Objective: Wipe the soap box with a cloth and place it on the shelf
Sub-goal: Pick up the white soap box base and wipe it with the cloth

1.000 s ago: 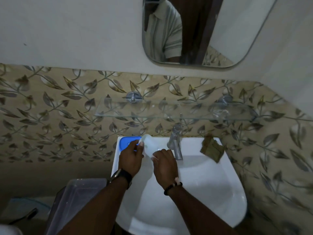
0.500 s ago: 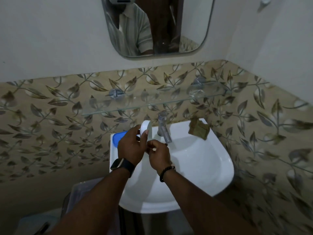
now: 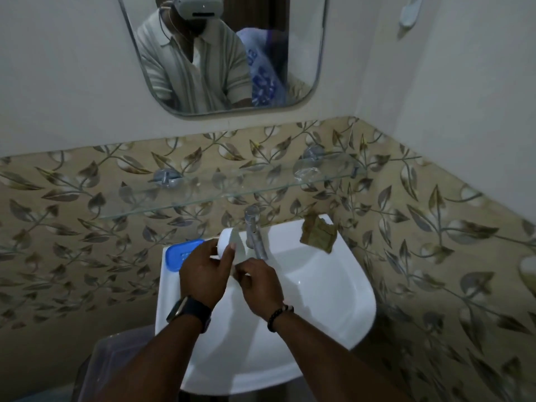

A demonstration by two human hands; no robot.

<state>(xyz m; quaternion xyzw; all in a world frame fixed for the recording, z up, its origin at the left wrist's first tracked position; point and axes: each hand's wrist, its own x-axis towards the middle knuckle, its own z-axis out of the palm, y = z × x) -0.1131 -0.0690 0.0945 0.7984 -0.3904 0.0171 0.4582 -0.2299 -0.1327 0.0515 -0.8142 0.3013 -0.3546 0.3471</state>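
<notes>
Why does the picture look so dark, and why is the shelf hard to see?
Head view: the room is dim, so the arms look shadowy; only the white sink looks bright. The shelf is clear glass, so the leafy tiles show through. The wide lens bends the edges.

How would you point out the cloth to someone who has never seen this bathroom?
Start at the white washbasin under the mirror. On its back right corner, right of the steel tap, lies a crumpled cloth. It is the only brown, rumpled thing there; the blue tray sits on the opposite corner.
</notes>
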